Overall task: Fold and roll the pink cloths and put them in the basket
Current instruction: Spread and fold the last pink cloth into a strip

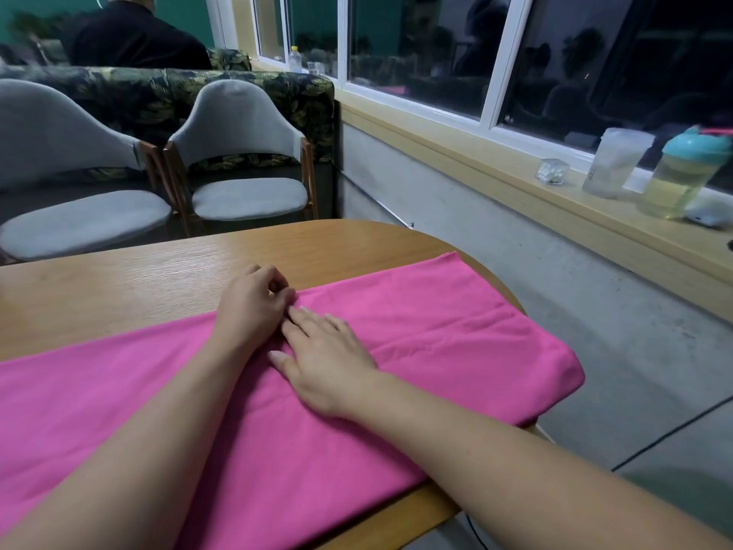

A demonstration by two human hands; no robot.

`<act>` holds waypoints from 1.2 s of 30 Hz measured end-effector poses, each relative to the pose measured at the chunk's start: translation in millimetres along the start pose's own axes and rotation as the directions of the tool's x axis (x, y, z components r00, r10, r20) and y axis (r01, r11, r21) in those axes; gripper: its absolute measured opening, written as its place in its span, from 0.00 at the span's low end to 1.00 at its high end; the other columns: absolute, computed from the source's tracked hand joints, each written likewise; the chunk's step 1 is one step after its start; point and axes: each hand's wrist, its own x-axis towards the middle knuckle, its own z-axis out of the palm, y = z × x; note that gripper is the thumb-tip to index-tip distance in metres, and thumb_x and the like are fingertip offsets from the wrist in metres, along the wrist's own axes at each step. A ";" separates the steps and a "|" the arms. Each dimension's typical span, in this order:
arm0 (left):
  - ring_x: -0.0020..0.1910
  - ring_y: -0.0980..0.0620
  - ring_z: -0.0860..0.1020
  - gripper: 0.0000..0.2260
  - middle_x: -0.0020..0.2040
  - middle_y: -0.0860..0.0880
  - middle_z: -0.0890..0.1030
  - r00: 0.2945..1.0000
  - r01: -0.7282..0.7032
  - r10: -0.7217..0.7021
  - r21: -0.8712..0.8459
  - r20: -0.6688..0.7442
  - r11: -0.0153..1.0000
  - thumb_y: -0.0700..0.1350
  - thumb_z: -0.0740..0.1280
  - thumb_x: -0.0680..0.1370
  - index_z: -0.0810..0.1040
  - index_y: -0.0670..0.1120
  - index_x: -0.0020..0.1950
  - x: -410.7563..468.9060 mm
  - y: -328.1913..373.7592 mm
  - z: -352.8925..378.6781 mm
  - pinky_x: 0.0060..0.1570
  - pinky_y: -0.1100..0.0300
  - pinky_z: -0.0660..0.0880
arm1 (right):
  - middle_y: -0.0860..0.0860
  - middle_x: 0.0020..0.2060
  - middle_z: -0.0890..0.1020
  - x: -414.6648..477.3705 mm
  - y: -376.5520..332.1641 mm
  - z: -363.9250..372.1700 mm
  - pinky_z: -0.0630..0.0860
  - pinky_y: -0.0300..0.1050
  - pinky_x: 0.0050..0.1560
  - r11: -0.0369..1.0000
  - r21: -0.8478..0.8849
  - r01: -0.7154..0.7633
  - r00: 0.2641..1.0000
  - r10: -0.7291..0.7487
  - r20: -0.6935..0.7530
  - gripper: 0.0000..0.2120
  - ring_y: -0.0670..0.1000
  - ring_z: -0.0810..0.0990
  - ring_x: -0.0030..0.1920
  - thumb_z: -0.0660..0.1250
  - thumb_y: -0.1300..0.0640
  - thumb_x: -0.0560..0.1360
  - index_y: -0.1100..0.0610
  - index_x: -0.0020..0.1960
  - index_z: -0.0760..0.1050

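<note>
Fingers (282,290) of the left hand (254,307) are curled in, their tips closed with the thumb on the far long edge of the pink cloth (456,331), pinching a small ridge of fabric. Just beside them, the right hand (329,367) lies palm down on the cloth, its fingers (307,323) straight and slightly spread, pressing the fabric flat; its fingertips come close to the left hand. Both bare forearms reach in from the near side and lie over the cloth. The cloth is folded into a long band that lies diagonally across the wooden bench (139,271), running from the lower left to the rounded right end, where its folded end overhangs the bench edge a little. A faint crease runs along the band to the right of the right hand. Beyond the bench stand two grey padded chairs (246,152) with wooden frames, side by side, and behind them a sofa back (119,97) in dark leaf-print fabric. A person in a dark top (131,37) sits beyond it, back turned. On the wooden window sill (476,168) to the right sit a small clear box (552,171), a frosted plastic cup (614,162) and a bottle with a teal lid (682,176) holding yellowish liquid. A black cable (674,430) trails over the grey floor.
</note>
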 end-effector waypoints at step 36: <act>0.47 0.48 0.78 0.02 0.45 0.53 0.77 0.998 -0.059 0.059 0.029 0.006 0.998 0.48 0.71 0.78 0.82 0.51 0.46 -1.1 -4.1 2.0 0.50 0.51 0.76 | 0.52 0.85 0.54 19.5 239.4 -52.4 0.48 0.52 0.84 0.907 -0.132 -0.401 0.915 0.403 -0.011 0.33 0.50 0.50 0.85 0.45 0.36 0.86 0.51 0.86 0.54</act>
